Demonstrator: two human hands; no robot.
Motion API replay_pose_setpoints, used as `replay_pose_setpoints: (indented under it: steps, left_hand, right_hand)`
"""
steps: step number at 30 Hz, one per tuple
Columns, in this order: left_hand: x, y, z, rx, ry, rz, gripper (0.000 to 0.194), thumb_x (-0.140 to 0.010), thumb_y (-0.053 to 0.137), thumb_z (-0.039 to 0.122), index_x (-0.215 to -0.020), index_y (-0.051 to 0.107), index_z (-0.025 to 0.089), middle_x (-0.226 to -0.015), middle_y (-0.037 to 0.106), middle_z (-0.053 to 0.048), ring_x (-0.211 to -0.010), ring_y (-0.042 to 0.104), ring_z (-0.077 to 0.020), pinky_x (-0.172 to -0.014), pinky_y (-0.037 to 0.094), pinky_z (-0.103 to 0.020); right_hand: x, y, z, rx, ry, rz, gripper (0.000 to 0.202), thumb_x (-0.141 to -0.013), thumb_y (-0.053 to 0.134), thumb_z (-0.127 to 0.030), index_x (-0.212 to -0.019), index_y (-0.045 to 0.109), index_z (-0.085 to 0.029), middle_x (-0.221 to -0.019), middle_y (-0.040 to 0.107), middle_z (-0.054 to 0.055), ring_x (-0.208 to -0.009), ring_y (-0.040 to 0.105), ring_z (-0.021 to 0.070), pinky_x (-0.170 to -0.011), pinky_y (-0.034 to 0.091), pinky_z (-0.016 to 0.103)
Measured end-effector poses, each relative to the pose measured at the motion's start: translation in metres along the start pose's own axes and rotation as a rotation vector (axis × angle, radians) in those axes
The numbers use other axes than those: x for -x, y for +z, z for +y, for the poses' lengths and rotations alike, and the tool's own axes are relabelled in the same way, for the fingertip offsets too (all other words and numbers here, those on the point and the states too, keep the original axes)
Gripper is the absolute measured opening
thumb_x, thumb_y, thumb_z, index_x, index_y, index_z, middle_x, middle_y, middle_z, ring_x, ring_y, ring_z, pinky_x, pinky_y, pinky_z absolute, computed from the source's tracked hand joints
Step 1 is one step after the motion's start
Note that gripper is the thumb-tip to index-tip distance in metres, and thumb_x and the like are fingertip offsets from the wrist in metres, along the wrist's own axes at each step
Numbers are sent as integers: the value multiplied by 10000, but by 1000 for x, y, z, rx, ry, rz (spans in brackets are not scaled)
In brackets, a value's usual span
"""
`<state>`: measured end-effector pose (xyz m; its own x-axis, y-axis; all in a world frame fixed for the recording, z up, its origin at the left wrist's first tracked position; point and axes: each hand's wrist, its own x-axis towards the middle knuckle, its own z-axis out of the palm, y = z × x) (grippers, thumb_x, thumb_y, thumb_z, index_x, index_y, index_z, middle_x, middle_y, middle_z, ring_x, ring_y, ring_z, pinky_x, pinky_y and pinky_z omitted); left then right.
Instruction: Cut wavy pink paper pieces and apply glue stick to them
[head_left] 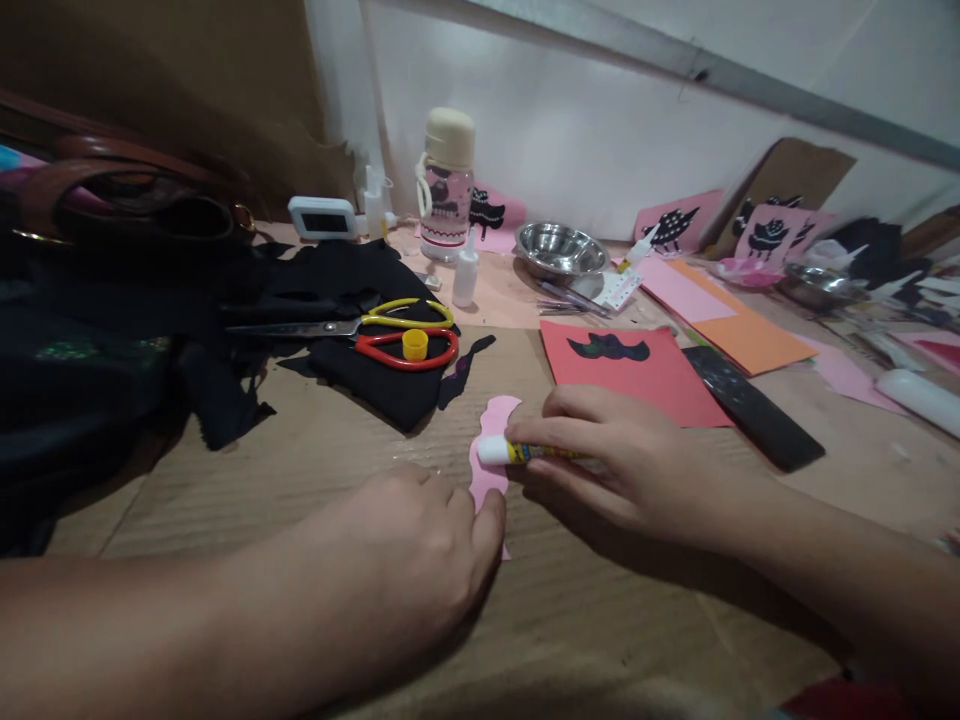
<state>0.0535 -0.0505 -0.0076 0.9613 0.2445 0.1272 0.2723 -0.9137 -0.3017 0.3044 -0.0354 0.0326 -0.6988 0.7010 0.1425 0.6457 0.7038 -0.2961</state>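
Note:
A wavy-edged pink paper strip (pixel 491 420) lies on the cardboard-covered surface (pixel 555 620). My left hand (pixel 420 550) is closed over its lower part, with the thumb pressing on the paper and the other fingers mostly hidden. My right hand (pixel 622 460) grips a glue stick (pixel 525 450), whose white end rests on the strip's middle. To the right behind, a dark wavy cutout (pixel 607 346) lies on red paper (pixel 637 390). Another dark cutout (pixel 466 372) is beside folded black cloth (pixel 375 390). A yellow cap (pixel 415 345) sits by the scissors' red handle.
Scissors (pixel 341 328) lie on the black cloth. Behind stand a small glue bottle (pixel 465 275), a water bottle (pixel 448 190) and a metal bowl (pixel 561 250). A black phone-like slab (pixel 754 408) and orange paper (pixel 757 340) lie right; a brown bag (pixel 135 190) is left.

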Motion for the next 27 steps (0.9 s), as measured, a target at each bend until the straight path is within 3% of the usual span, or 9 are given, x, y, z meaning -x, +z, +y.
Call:
replay_pose_setpoints:
  steps: [5,11,17,22,24,27]
  left_hand:
    - [-1,-2,0,2,5,-23,452,-884,465,49,-1318,555,-41,-743,696,-59,-562,605,-210,-475,414,-329]
    - [-1,0,0,19,2,-27,423,-911,466,92,-1308,558,-21,-758,696,-70,-550,607,-229,-452,413,-353]
    - [-3,-3,-1,54,-10,2,300,-910,508,89,-1176,633,31,-714,681,-45,-532,599,-216,-431,405,-349]
    - [-2,-3,-1,51,-6,11,359,-873,517,66,-1207,637,18,-754,708,-61,-544,617,-224,-418,418,-359]
    - [-1,-3,-1,46,-1,6,411,-848,512,55,-1237,628,-6,-758,713,-67,-544,618,-223,-416,422,-359]
    - [-1,-3,0,31,2,5,459,-850,506,65,-1285,600,-45,-757,717,-79,-549,618,-224,-421,423,-358]
  right_hand:
    - [-1,5,12,173,-1,151,302,-1083,531,-332,-1185,759,-161,-877,573,70,-741,512,215,-637,384,335]
    - [-1,-10,3,58,28,226,357,-1093,508,-366,-1154,780,-144,-850,595,74,-695,556,195,-624,436,323]
    - [-3,-10,27,35,144,334,408,-1046,527,-277,-1405,626,-108,-1201,682,192,-1046,652,322,-853,521,451]
    - [-8,5,29,-220,319,261,182,-986,582,-350,-1082,637,-206,-841,700,46,-698,650,249,-618,501,364]
    - [-9,14,27,-322,354,226,198,-1017,538,-422,-1020,580,-228,-835,688,44,-698,648,246,-612,501,364]
    - [-11,25,26,-503,364,209,386,-1075,385,-602,-1040,517,-240,-989,700,95,-879,684,277,-759,562,434]
